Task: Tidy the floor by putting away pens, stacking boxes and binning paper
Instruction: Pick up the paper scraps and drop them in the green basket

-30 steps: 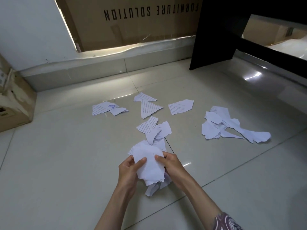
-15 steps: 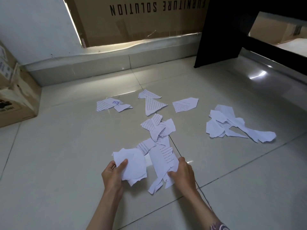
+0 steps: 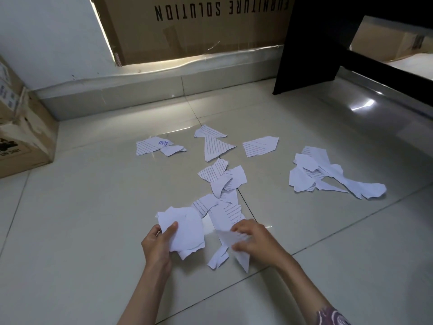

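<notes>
Torn white paper scraps lie scattered over the pale tiled floor. My left hand (image 3: pixel 159 245) holds a small stack of blank scraps (image 3: pixel 185 231) just above the floor. My right hand (image 3: pixel 255 240) is closed on a blurred scrap (image 3: pixel 234 242) lifted from the nearest pile (image 3: pixel 228 212). More printed scraps lie beyond: a middle clump (image 3: pixel 222 177), a left pair (image 3: pixel 157 146), a triangular piece (image 3: pixel 213 146), a single piece (image 3: pixel 260 145) and a larger heap at the right (image 3: pixel 328 177).
A cardboard box (image 3: pixel 21 137) stands at the left edge. A large carton printed "FURNITURE SOLUTION" (image 3: pixel 199 26) leans on the back wall above a raised ledge (image 3: pixel 164 87). A black furniture panel (image 3: pixel 311 48) stands at the back right.
My hands have parted: the left one carried the gathered stack leftward, and the right one dropped to the nearest pile and is lifting another scrap. The view shifted slightly.
</notes>
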### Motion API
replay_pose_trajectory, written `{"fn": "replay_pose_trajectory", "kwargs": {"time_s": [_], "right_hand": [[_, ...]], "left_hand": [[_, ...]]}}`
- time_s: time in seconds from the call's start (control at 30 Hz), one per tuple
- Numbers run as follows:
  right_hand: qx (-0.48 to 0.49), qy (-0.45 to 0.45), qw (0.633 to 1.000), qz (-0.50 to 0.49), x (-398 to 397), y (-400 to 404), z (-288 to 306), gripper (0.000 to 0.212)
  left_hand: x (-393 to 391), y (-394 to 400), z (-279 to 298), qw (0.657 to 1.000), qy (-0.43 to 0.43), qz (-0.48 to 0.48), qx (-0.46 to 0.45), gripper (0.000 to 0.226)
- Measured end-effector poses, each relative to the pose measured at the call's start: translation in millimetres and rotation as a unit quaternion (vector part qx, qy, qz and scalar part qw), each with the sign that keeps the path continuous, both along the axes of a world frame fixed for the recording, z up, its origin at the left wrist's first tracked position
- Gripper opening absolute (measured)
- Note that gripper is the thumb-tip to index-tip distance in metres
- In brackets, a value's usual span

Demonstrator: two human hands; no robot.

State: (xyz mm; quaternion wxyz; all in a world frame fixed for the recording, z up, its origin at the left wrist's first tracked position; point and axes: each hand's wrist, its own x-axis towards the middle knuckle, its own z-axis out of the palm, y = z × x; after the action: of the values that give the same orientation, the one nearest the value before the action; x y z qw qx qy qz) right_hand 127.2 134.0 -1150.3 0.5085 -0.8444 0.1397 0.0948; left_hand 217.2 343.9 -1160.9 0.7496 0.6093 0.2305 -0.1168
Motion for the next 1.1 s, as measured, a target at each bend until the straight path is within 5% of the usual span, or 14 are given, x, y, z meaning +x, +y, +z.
{"fn": "replay_pose_trajectory", "kwargs": {"time_s": [0.2,0.4,0.67,0.93,1.1], "right_hand": [[-0.177,-0.041,0.966,0.182,8.0,23.1,-13.2,0.017],[-0.279,-0.078,0.931,0.222,7.9,33.4,-19.4,0.017],[-0.261,0.007,0.941,0.214,13.1,39.3,-7.8,0.032],[-0.311,-0.015,0.924,0.223,8.6,43.0,-5.7,0.032],[-0.182,-0.017,0.981,0.069,-5.0,19.8,6.3,0.009]], "left_hand": [[-2.4,2.1,3.4,1.0,0.005,0.007,0.002,0.015],[-2.7,9.1,1.9,1.0,0.007,0.007,0.015,0.015],[-3.3,7.5,2.3,1.0,0.009,0.009,0.024,0.015],[-4.7,0.1,16.1,1.0,-0.004,0.005,0.023,0.014],[-1.7,-8.8,26.5,0.999,-0.023,-0.011,0.02,0.014]]}}
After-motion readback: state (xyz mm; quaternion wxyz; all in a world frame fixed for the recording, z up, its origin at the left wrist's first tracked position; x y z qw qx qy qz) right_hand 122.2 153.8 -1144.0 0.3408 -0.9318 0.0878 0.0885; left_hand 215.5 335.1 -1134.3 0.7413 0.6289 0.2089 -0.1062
